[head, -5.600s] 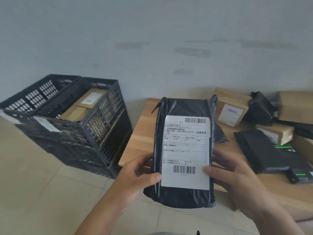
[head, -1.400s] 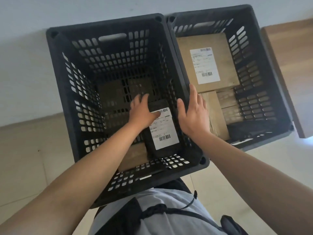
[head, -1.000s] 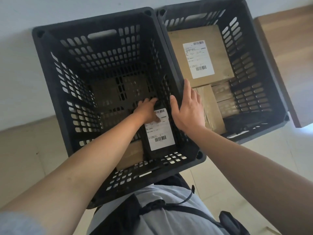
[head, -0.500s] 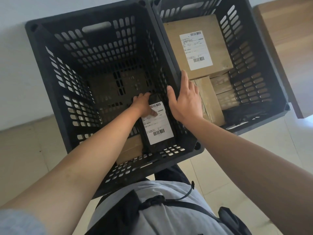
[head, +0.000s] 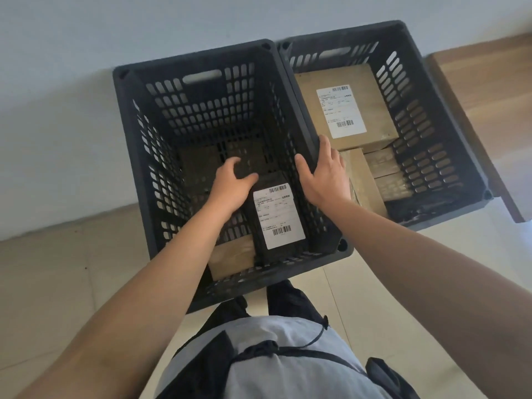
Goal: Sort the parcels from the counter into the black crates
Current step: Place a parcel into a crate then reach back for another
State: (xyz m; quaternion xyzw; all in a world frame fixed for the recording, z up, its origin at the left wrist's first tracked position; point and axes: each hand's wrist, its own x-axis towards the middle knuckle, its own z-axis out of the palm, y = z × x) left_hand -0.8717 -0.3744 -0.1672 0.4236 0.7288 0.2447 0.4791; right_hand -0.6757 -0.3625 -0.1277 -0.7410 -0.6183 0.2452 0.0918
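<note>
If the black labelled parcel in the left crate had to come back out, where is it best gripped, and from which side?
Probably by the far short end of the black parcel, from above. It lies label up in the left crate, tight by the right and near walls, with a brown box at its left. Only the far end, near the left hand, looks free.

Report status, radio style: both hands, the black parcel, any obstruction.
Left hand open, fingers beside the black parcel. Right hand open on the left crate rim. Parcel down inside. Nothing in the way.
</note>
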